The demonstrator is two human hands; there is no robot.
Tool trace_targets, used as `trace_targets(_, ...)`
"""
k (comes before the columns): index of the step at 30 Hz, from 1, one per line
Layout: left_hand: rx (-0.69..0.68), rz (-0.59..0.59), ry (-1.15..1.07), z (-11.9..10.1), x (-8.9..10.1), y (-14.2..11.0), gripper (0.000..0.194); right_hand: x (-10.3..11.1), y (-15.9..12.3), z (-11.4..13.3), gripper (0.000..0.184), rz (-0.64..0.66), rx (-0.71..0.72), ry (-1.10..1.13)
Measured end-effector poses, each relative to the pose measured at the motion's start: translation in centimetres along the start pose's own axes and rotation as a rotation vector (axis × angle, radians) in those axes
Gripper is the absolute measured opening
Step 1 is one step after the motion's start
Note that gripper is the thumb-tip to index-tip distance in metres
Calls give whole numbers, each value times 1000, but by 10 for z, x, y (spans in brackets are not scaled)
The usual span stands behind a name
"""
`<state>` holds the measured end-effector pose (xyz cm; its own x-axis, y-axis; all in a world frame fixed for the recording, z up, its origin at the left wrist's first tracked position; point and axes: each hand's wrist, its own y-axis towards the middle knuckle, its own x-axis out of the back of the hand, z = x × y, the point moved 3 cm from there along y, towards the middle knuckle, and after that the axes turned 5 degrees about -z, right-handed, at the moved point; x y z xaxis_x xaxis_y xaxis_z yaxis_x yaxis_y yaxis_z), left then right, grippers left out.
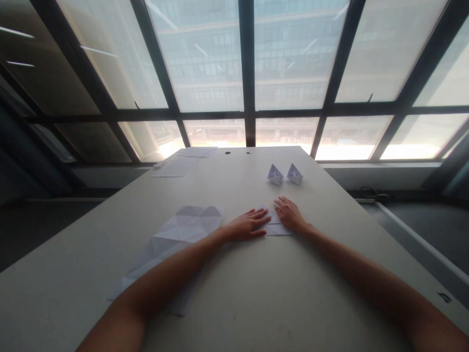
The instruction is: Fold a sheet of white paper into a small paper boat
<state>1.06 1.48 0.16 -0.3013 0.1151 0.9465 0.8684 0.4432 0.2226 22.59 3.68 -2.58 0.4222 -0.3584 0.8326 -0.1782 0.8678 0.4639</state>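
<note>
A folded piece of white paper lies flat on the white table. My left hand rests flat on its left part, fingers stretched out to the right. On its right part lies my right hand, fingers extended and pointing away from me. Both hands cover much of the paper, so its full outline is hidden. Beyond them stand two small folded paper boats, one on the left and one on the right. Beneath and beside my left forearm spreads a large creased sheet of paper.
Flat white sheets lie at the table's far left corner. Near the far edge is a dark round hole. Large framed windows rise behind the table. A white pipe runs along the floor at right.
</note>
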Motion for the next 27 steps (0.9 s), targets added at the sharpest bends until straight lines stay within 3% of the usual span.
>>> trace_targets(4, -29, 7, -7, -2, 2, 1, 66, 2, -3, 17, 47, 127, 211, 109)
trace_targets(6, -33, 13, -14, -3, 3, 1, 70, 3, -4, 23, 49, 189, 248, 150)
trace_targets(14, -1, 105, -17, -6, 4, -1, 85, 3, -4, 22, 48, 230, 224, 178)
trace_targets(21, -2, 60, -12, -7, 4, -1, 80, 0, -3, 20, 47, 216, 214, 149)
trace_targets(27, 13, 109, 13, -3, 2, 0, 82, 2, -4, 22, 49, 240, 193, 143)
